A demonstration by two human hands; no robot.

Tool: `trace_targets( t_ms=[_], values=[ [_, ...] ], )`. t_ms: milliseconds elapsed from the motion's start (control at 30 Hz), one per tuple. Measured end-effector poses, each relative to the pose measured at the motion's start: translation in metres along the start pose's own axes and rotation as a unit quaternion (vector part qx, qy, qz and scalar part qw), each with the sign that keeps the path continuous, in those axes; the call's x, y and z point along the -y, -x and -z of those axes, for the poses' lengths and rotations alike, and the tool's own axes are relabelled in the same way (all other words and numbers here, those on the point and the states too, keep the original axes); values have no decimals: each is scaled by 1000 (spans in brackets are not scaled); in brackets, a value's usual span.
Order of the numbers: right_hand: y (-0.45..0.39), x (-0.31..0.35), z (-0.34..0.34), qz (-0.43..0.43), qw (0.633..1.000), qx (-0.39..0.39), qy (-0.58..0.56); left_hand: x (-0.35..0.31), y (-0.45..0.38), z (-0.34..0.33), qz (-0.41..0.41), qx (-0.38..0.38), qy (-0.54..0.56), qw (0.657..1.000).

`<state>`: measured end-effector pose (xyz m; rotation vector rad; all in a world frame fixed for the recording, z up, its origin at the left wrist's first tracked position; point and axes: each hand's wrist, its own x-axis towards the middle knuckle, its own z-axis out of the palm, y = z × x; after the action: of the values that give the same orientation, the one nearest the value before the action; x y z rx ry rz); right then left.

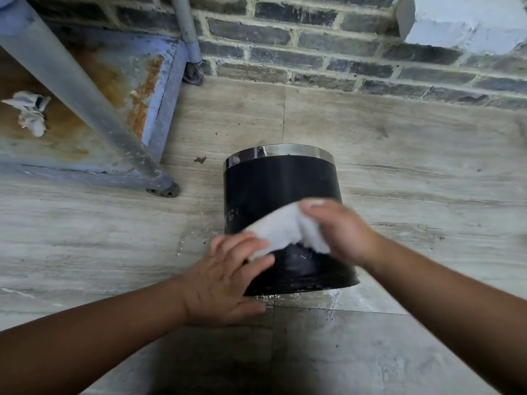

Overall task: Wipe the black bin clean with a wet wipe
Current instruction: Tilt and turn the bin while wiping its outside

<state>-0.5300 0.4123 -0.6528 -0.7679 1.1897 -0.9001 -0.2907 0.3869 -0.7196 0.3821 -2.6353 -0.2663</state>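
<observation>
The black bin lies on its side on the tiled floor, its chrome rim pointing away from me toward the brick wall. A white wet wipe is stretched across the bin's upper side near its base. My right hand pinches the wipe's right end and presses it on the bin. My left hand rests against the bin's left side near the base, fingers on the wipe's left end.
A rusty blue metal frame with a slanted grey pole stands at the left, a crumpled used wipe lying on its shelf. A brick wall runs along the back. Grit and wet marks dot the floor around the bin.
</observation>
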Motion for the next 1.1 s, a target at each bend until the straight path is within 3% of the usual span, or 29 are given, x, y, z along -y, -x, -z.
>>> trace_targets(
  t_ms=[133, 233, 300, 367, 433, 500, 733, 933, 1100],
  values=[
    [-9, 31, 73, 53, 973, -118, -189, 10, -63, 0, 152, 79, 24, 985],
    [-15, 31, 104, 91, 953, -139, -252, 26, -101, -14, 251, 96, 78, 960],
    [-22, 14, 100, 95, 968, -138, -187, 32, -112, -26, 300, 85, 110, 944],
    [-33, -14, 80, 107, 985, -136, -2, 36, -110, -35, 314, 71, 103, 941],
    [-40, -42, 65, 142, 942, -116, 282, 38, -105, -42, 305, 56, 97, 946],
    [-39, -57, 66, 173, 885, -95, 422, 39, -103, -50, 301, 51, 100, 947],
    [-11, -61, 51, 239, 826, 0, 511, 42, -98, -40, 322, -6, 151, 935],
    [20, -59, 28, 254, 800, 87, 536, 41, -94, -36, 331, -8, 154, 931],
    [43, -57, 4, 260, 816, 140, 498, 41, -92, -33, 332, -1, 157, 930]
  ],
)
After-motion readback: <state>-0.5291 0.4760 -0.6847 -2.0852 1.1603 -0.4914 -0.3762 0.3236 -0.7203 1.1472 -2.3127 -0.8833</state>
